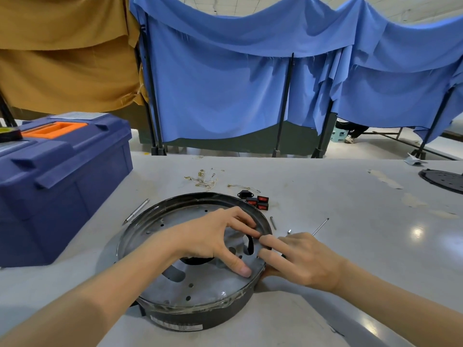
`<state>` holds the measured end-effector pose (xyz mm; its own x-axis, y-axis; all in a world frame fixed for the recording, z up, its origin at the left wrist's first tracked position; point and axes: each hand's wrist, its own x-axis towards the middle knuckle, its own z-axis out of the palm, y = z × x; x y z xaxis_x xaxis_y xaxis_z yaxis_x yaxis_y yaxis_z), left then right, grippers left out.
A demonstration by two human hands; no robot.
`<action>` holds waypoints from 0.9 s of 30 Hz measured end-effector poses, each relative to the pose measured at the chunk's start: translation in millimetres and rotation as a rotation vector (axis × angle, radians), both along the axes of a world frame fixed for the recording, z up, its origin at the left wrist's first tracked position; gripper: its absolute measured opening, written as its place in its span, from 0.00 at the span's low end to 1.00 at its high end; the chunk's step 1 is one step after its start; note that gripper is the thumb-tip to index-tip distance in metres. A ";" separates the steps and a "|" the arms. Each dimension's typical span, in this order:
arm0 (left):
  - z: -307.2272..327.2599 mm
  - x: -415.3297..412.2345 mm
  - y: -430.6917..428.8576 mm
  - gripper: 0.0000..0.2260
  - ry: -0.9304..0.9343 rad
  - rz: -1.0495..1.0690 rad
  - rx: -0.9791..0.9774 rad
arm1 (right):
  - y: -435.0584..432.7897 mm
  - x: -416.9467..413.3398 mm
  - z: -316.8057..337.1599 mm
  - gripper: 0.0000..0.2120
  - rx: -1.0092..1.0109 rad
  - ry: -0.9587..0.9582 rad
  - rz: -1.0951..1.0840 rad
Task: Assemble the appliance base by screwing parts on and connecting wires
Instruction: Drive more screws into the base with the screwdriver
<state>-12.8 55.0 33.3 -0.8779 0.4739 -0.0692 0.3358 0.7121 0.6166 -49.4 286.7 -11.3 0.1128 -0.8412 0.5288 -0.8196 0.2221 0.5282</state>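
A dark blue toolbox (62, 176) with an orange handle (53, 129) sits on the grey table (350, 221) at the left of the frame, below a tan cloth (62, 58) hung across the upper left. Blue cloth (238, 83) drapes over black stands across the rest of the background. Just right of the toolbox, a thin metal rod (136, 211) lies slanted on the table.

The appliance base (190, 291), a round black shell with a perforated grey metal plate inside, rests at lower centre, tilted a little with its far rim raised. Behind it lie loose pale wires (203, 180), and near its far right rim a cluster of black switches with red rockers (258, 202).

The left hand (213, 241) reaches in from the lower left and lies spread over the plate: the thumb presses flat near the right rim and the arched fingers touch the plate by a dark cutout, grasping nothing that can be seen. The right hand (303, 259) comes from the lower right and clasps the base's right rim, with two fingers laid over the edge and the thumb against the outer wall; its fingertips meet those of the left hand.

Right of the base lie a short pin (273, 222), a small metal sleeve (289, 231) and a slim steel shaft (320, 226). A black disc (443, 181) lies at the far right edge.
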 end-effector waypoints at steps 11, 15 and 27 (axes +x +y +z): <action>-2.6 -0.5 0.9 0.29 0.005 0.007 0.007 | 11.5 -10.4 11.7 0.15 -0.182 -0.121 -0.093; -2.4 -2.2 5.2 0.25 0.008 0.040 0.009 | 10.1 -9.8 56.8 0.21 -0.727 -0.530 -0.185; -13.1 -0.1 5.4 0.26 0.051 0.055 0.044 | -43.3 10.4 103.5 0.29 -1.496 -1.717 0.365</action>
<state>-12.9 60.5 20.2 -0.9047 0.4261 -0.0040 0.3283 0.7029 0.6310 -39.1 243.4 92.3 -0.9592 0.0400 0.2800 -0.2550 -0.5510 -0.7946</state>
